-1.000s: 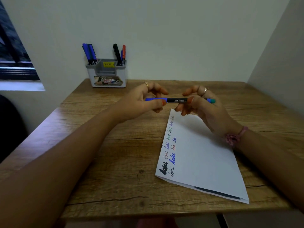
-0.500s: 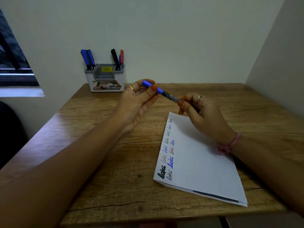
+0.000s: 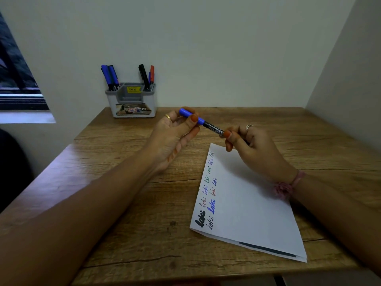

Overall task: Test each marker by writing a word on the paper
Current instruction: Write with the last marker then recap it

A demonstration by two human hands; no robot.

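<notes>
At lower right of the frame, a folded white sheet of paper [image 3: 247, 203] with "loki" written repeatedly along its left edge lies on the wooden bench [image 3: 134, 203]. Above it, mid-frame, the left hand [image 3: 173, 137] pinches the blue cap end of a black-barrelled marker [image 3: 201, 121] while the right hand [image 3: 253, 149] grips its other end. At upper left, a grey plastic pen holder [image 3: 132, 102] holds blue, black and red markers.
</notes>
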